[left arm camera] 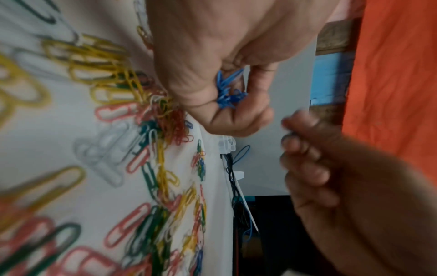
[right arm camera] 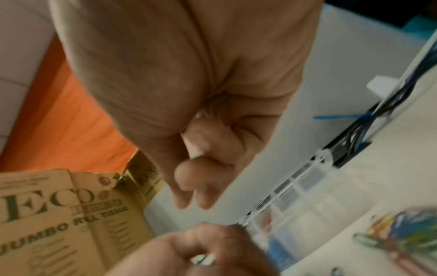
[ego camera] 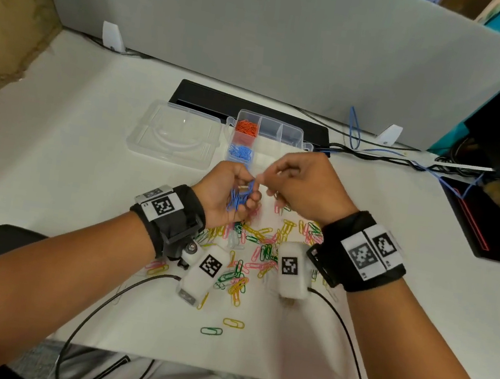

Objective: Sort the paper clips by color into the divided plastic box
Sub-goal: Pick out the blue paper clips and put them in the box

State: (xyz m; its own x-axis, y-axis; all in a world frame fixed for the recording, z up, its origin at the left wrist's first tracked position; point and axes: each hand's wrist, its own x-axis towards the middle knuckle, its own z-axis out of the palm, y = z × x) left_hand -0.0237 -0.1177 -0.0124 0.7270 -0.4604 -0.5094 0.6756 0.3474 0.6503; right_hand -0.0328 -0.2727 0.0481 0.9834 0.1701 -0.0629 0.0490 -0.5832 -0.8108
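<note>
Clips (ego camera: 239,196), blue: light, springy wire, snag-prone; left hand (ego camera: 225,195) cups bunch, right hand (ego camera: 304,185) curled, contents unclear.

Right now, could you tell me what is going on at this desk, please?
A person is sorting clips by colour. The left hand holds a bunch of blue clips, and the right hand is beside it, fingers curled. The box already holds orange clips and a blue batch in separate compartments. A mixed pile lies on the desk.
</note>
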